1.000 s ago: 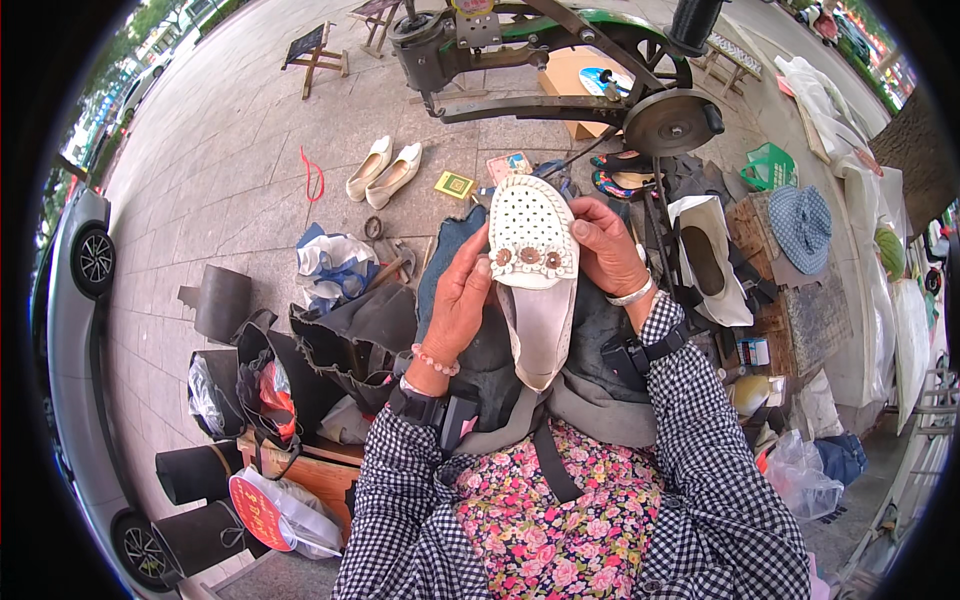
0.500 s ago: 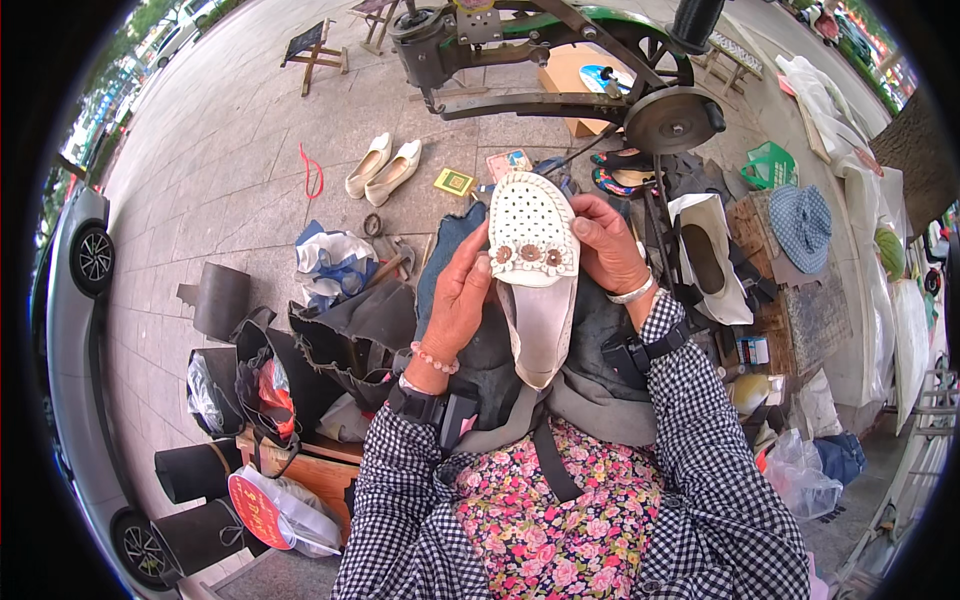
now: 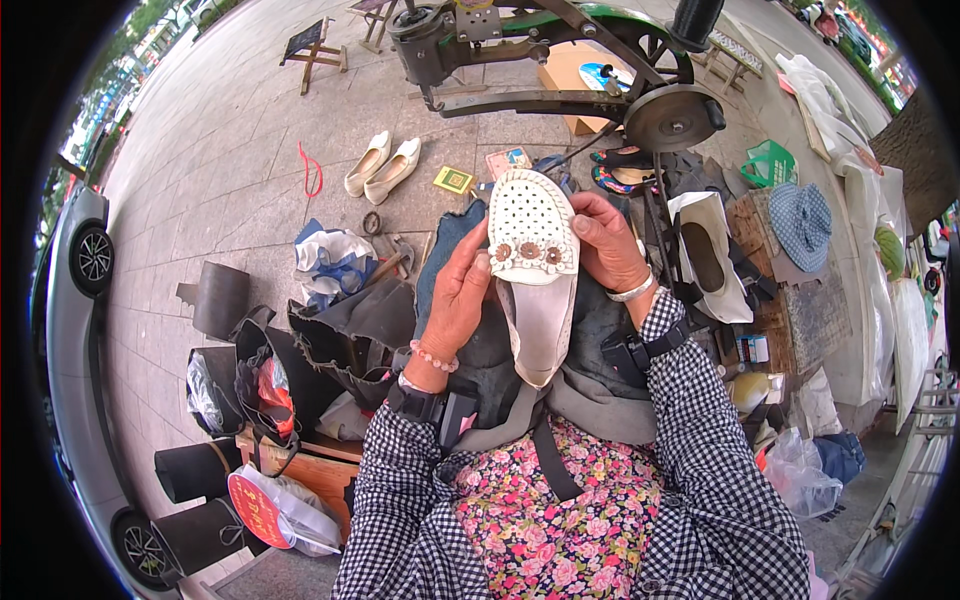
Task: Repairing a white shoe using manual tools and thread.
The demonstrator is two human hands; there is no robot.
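A white slip-on shoe [image 3: 536,222] is held up over my lap, toe pointing away from me. Small holes dot its upper, and brown-centred flower trims sit across the front of the opening. The pale insole shows toward the heel. My left hand [image 3: 459,297] grips the shoe's left side, thumb upward. On the opposite side, my right hand [image 3: 608,244] pinches the edge near the toe with thumb and fingers. Part of the fingers of both hands is hidden behind the shoe. Dark cloth and a blue denim piece [image 3: 445,262] lie beneath it.
A hand-cranked sewing machine [image 3: 560,60] stands ahead. A pair of cream shoes [image 3: 383,168] rests on the paving at front left. Black bags [image 3: 350,335] crowd my left side. To the right are a white shoe-like piece [image 3: 708,258], a blue hat [image 3: 800,228] and a plastic bag [image 3: 800,478].
The shoe and both hands have stayed almost exactly in place; only a very slight shift shows.
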